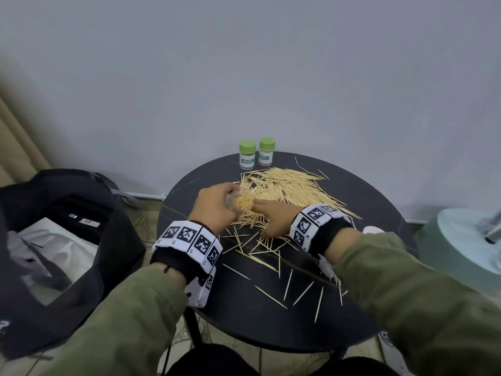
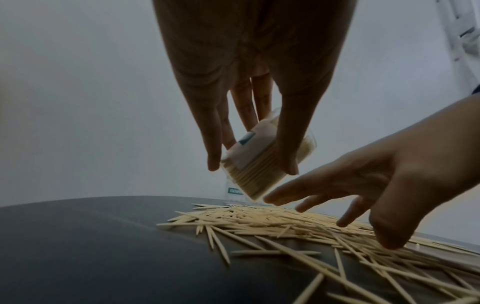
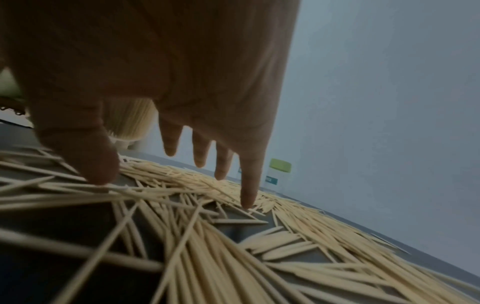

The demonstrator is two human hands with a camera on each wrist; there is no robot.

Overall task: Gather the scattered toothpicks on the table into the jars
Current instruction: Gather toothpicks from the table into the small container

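My left hand point(image 1: 217, 204) grips an open, tilted toothpick jar point(image 2: 262, 164) packed with toothpicks, fingers and thumb wrapped round its sides, held above the round black bench point(image 1: 339, 316). My right hand point(image 1: 273, 217) is spread with straight fingers point(image 3: 248, 197), thumb and little finger touching the scattered toothpicks point(image 1: 290, 185) piled on the bench, holding nothing. Two lidded green-capped jars point(image 1: 247, 154) stand upright side by side at the bench's far edge, just behind the pile.

I saw two capped jars point(image 1: 256, 155) standing side by side at the table's point(image 1: 352, 191) far edge, mid-frame; the toothpick pile point(image 1: 287, 185) lay just before them, a bag point(image 1: 67, 240) at lower left.
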